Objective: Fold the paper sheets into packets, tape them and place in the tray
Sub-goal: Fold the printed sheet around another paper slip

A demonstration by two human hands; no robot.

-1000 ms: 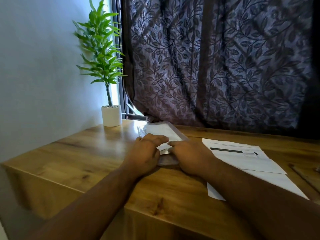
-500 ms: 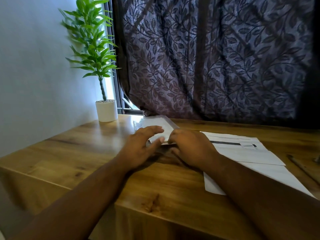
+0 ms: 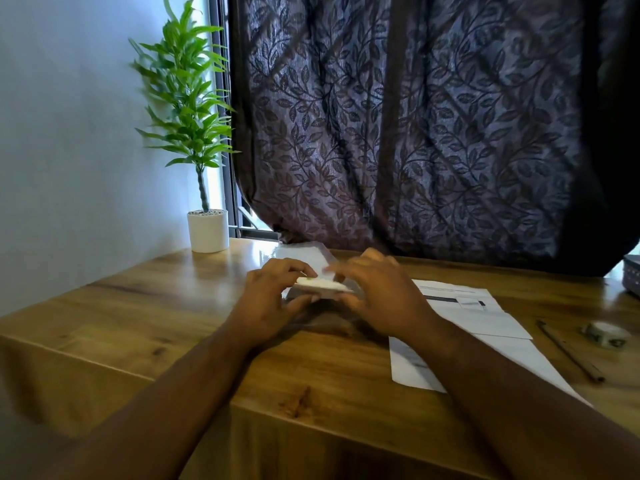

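At the far left of the wooden table (image 3: 145, 327), a potted plant (image 3: 194, 133) stands by the wall, well apart from the work. Toward the middle, the person's left hand (image 3: 273, 299) pinches the left end of a folded paper packet (image 3: 323, 287), thumb below and fingers over the top. The packet is lifted just off the table, its long axis running left to right between the two hands. Just behind it, on the far side, lies what looks like a clear tray (image 3: 304, 252) at the foot of the dark curtain (image 3: 415, 133); the blur makes its rim hard to read. The right hand (image 3: 377, 299) takes the packet's right end, fingers curled over it, though motion blur hides how firmly it grips. So the tray lies straight beyond the packet, away from the person, and neither hand is clearly nearer to it. Further right, unfolded paper sheets (image 3: 485, 317) lie flat on the table, then a thin pencil (image 3: 568, 351), and near the right edge a roll of tape (image 3: 606, 334). The tape sits well apart from the packet, on the right hand's side, so I would expect that hand to be the one to reach for it.
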